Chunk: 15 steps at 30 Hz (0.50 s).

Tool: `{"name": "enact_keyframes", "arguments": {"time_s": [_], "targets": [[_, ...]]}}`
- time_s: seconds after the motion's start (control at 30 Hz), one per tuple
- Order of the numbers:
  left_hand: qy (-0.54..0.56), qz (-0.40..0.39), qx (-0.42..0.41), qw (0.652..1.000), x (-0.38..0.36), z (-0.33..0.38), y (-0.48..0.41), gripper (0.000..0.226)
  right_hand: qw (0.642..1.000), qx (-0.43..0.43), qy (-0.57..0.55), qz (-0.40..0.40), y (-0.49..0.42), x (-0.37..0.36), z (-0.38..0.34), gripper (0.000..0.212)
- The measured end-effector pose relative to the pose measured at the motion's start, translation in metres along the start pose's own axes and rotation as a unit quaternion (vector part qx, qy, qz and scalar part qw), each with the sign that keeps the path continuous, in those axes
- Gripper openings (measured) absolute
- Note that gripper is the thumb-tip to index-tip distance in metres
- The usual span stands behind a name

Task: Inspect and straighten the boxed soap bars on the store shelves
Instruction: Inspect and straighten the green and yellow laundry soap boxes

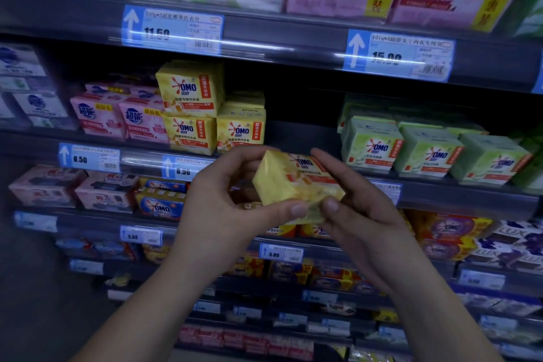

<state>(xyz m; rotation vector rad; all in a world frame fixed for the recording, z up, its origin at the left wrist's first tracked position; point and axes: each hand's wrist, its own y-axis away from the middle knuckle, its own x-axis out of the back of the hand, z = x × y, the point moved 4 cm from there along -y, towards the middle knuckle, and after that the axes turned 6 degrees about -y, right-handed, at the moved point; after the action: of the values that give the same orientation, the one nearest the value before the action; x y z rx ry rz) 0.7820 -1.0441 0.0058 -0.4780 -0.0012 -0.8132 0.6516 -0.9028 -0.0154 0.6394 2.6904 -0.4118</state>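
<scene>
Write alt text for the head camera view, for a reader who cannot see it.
Two bare hands, left hand and right hand, hold a yellow OMO soap pack tilted in front of store shelves. Behind it, more yellow OMO packs sit stacked beside an empty gap, with green OMO packs to the right and blue price tags along the shelf edges.

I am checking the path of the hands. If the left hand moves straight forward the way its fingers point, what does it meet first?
Probably the yellow soap box that the left hand already grips; beyond it, the right hand.
</scene>
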Motion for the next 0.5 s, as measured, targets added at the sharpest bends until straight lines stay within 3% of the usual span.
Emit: {"name": "enact_keyframes", "arguments": {"time_s": [0.07, 0.2, 0.4, 0.5], "targets": [[-0.071, 0.030, -0.051, 0.996, -0.001, 0.010, 0.002, 0.060, 0.997, -0.023, -0.073, -0.023, -0.001, -0.005, 0.006, 0.058], [-0.040, 0.028, -0.063, 0.997, 0.000, 0.007, 0.002, 0.059, 0.996, -0.017, -0.080, -0.023, -0.002, -0.008, 0.009, 0.056], [0.148, -0.096, -0.077, 0.981, -0.004, -0.009, 0.004, 0.057, 0.992, 0.087, 0.091, 0.030, 0.002, -0.009, -0.010, 0.055], [0.176, -0.124, -0.074, 0.974, -0.005, -0.011, 0.002, 0.059, 0.982, 0.116, 0.151, 0.023, 0.003, -0.016, -0.014, 0.057]]}}
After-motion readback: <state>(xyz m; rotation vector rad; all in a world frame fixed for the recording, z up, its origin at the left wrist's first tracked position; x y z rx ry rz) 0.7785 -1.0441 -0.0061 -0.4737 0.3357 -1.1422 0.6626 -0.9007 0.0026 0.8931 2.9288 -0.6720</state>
